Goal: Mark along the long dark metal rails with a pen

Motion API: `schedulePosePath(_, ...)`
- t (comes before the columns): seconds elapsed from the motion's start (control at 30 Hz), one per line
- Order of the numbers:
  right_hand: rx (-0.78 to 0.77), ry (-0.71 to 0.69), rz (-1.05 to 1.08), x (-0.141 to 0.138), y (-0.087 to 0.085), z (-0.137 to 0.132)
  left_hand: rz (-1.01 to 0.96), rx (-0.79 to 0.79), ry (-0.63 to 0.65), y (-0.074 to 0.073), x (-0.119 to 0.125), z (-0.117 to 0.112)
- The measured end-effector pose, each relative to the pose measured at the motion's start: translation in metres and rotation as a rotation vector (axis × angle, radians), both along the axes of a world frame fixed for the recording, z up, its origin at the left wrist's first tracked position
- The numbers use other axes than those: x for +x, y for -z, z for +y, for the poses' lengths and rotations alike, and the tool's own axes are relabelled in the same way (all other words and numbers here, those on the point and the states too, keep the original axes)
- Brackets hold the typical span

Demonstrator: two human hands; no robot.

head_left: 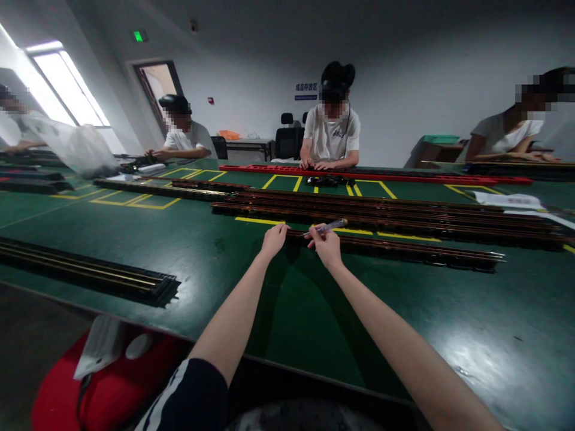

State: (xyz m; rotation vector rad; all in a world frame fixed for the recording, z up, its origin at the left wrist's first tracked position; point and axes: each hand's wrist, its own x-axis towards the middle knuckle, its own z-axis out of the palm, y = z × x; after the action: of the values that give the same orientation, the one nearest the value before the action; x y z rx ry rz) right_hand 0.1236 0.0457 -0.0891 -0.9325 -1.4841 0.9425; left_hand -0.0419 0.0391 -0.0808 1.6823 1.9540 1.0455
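Observation:
Both my arms reach forward over a green table (314, 317). My left hand (274, 238) is closed, its fingertips pressed on the left end of a long dark rail (404, 248) that lies across the table. My right hand (326, 244) is closed around a thin clear-handled tool like a screwdriver (330, 226), with its tip pointing left at the rail's end, close to my left hand.
More long dark rails (381, 209) are stacked just behind, and another bundle (90, 272) lies at the near left. A red rail (381, 175) lies before the person opposite. Other people sit at the far left and right. A red bag (108, 389) sits below the table edge.

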Motion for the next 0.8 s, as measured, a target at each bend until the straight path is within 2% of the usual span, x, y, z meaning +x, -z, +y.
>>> schedulePosePath(0.4,0.028,0.008,0.003,-0.0019,-0.0029,-0.0065,-0.036,-0.009,0.007,-0.0046,0.0016,-0.0046)
schedulePosePath(0.8,-0.01,0.014,0.052,-0.004,-0.0037,-0.0044,0.005,0.031,0.004,0.0008,-0.0008,0.0013)
